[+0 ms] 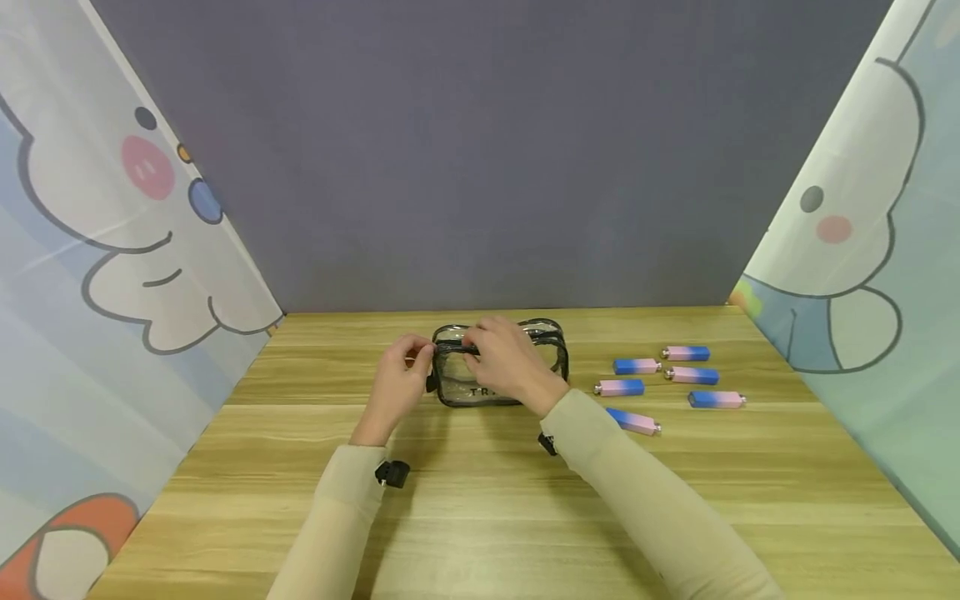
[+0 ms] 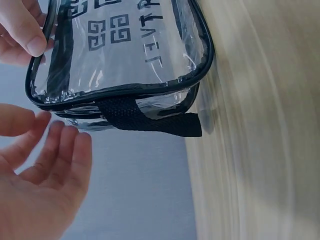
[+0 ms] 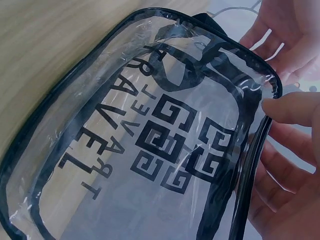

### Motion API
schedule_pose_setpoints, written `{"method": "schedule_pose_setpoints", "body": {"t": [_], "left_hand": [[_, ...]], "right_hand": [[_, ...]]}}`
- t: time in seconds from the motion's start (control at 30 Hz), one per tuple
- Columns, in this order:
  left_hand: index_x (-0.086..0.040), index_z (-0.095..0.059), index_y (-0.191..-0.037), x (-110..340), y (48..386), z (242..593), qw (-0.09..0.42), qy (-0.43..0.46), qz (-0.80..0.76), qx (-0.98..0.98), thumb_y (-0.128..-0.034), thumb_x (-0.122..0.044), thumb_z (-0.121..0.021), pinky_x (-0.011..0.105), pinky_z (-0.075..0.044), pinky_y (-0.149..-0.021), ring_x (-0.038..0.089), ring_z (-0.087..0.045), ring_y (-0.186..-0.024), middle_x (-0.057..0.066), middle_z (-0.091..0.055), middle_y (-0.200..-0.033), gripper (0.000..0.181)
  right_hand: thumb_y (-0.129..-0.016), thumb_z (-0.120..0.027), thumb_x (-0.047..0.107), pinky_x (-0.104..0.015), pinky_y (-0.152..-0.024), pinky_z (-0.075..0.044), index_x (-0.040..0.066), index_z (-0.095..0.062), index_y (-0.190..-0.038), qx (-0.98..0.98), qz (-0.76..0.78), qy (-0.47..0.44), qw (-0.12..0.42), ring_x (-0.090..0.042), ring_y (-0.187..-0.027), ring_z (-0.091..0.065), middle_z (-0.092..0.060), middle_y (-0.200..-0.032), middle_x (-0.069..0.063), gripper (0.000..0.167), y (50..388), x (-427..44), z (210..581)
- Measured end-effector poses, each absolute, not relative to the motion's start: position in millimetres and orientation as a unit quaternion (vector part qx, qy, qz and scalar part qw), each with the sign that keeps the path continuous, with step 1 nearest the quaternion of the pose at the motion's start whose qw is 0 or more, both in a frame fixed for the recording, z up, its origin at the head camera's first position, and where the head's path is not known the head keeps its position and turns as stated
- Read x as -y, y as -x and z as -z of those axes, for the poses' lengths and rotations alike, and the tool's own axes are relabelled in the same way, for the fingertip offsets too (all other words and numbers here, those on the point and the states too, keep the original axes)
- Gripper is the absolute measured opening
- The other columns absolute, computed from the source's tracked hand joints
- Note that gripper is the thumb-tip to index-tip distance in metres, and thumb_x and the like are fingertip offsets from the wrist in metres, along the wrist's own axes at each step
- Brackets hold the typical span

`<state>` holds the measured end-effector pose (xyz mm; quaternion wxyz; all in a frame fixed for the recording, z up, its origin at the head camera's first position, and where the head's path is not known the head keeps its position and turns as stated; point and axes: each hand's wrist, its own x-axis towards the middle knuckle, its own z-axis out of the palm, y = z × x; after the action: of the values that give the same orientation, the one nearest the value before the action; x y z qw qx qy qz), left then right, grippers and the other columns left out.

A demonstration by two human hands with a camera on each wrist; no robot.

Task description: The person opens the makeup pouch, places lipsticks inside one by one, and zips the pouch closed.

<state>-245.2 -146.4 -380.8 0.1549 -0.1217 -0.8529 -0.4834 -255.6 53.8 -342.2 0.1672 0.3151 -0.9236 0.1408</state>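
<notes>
Currently, a clear plastic pouch with black piping (image 1: 467, 379) is stood on the pale wood-grain counter (image 1: 480, 508), near the middle of its far edge, its long axis laid from left to right, roughly parallel to that edge. Its top rim is grasped between the thumb and fingers of the right hand (image 1: 510, 358), by which the middle of the pouch is partly covered. The left hand (image 1: 397, 379) is held at the pouch's top left corner; whether anything is pinched there cannot be told. The pouch is thus placed rightward of the left fingers, and mostly below the right ones. Toward the counter's right edge, six slim tubes shading from pink to blue (image 1: 692, 376) are scattered, the right arm being much nearer to them.
</notes>
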Motion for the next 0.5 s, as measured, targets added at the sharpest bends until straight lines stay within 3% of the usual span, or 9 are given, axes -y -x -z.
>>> {"method": "schedule_pose_setpoints", "body": {"t": [0.27, 0.5], "left_hand": [[-0.003, -0.070, -0.109, 152, 250, 381, 0.100, 0.060, 0.474, 0.872, -0.1031, -0.012, -0.057, 0.045, -0.050, -0.081, 0.029, -0.062, -0.094, 0.013, -0.068, -0.105, 0.017], [-0.001, -0.069, -0.112, 153, 257, 386, 0.058, 0.033, 0.484, 0.872, -0.1006, -0.012, -0.060, 0.046, -0.051, -0.087, 0.031, -0.063, -0.103, 0.016, -0.068, -0.110, 0.018]], "right_hand": [[-0.099, -0.067, 0.023, -0.037, -0.088, -0.050, 0.012, -0.075, -0.110, 0.930, -0.137, -0.313, 0.138, -0.020, -0.096, -0.061, -0.067, -0.104, -0.002, 0.018, 257, -47, 339], [-0.099, -0.068, 0.022, -0.037, -0.090, -0.050, 0.012, -0.075, -0.110, 0.931, -0.141, -0.307, 0.136, -0.020, -0.097, -0.062, -0.068, -0.105, -0.002, 0.018, 259, -46, 339]]}}
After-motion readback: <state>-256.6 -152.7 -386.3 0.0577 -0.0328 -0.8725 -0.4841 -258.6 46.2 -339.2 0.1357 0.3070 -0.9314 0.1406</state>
